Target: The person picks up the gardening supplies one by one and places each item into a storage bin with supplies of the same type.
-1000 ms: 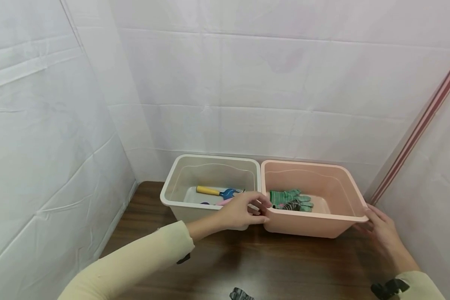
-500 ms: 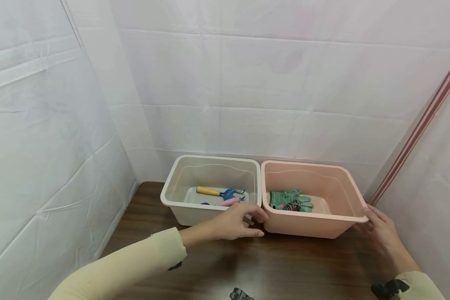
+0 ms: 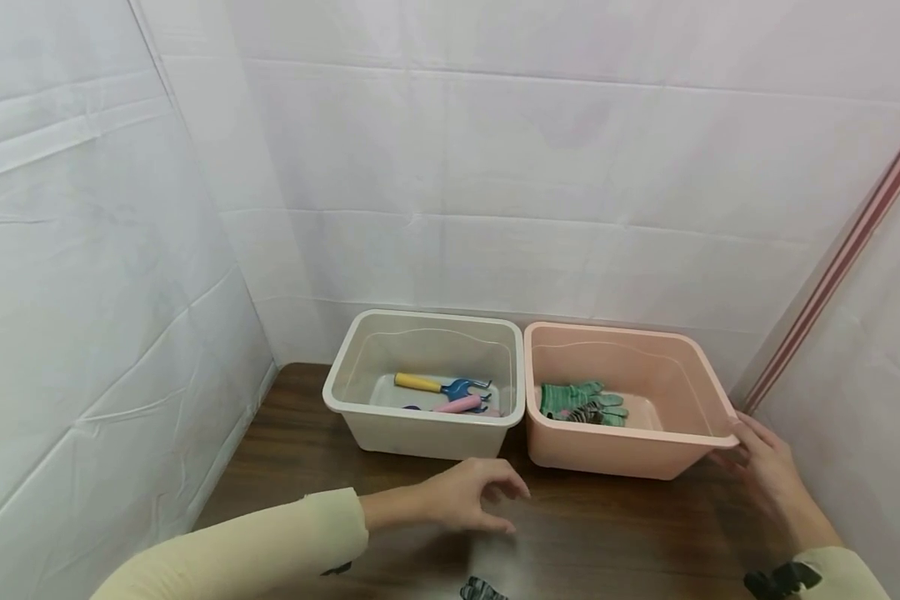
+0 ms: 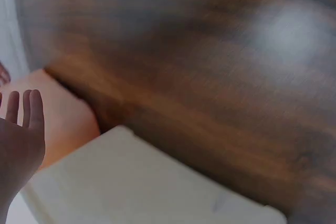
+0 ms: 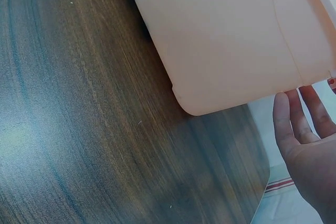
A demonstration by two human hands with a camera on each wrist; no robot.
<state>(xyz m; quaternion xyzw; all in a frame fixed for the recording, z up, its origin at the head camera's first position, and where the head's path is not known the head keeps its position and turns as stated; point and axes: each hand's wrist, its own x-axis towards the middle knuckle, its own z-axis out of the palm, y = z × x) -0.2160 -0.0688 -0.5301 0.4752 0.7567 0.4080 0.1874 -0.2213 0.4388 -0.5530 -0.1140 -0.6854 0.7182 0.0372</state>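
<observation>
My left hand (image 3: 476, 496) hovers over the dark wood table in front of the two bins, its fingers loosely curved around nothing. At the right, my right hand (image 3: 765, 467) grips the rim at the near right corner of a pink plastic bin (image 3: 607, 454). The right wrist view shows its fingers (image 5: 283, 121) meeting that bin's side. Inside the pink bin lie green gloves (image 3: 566, 397) and a dark striped glove (image 3: 587, 412). A grey-white bin (image 3: 427, 435) next to it holds a yellow-handled blue hand rake (image 3: 461, 388) and a pink-handled tool (image 3: 457, 404).
A dark grey patterned piece of fabric (image 3: 482, 589) lies at the near edge of the view. White sheeting (image 3: 450, 167) hangs behind the bins and on both sides. A red stripe (image 3: 840, 267) runs down the right corner. The wood tabletop (image 3: 607, 533) stretches in front of the bins.
My left hand has let go of the pink bin's near left corner and drawn back toward me, uncovering the tools in the grey-white bin. The right hand stays at the pink bin's rim.
</observation>
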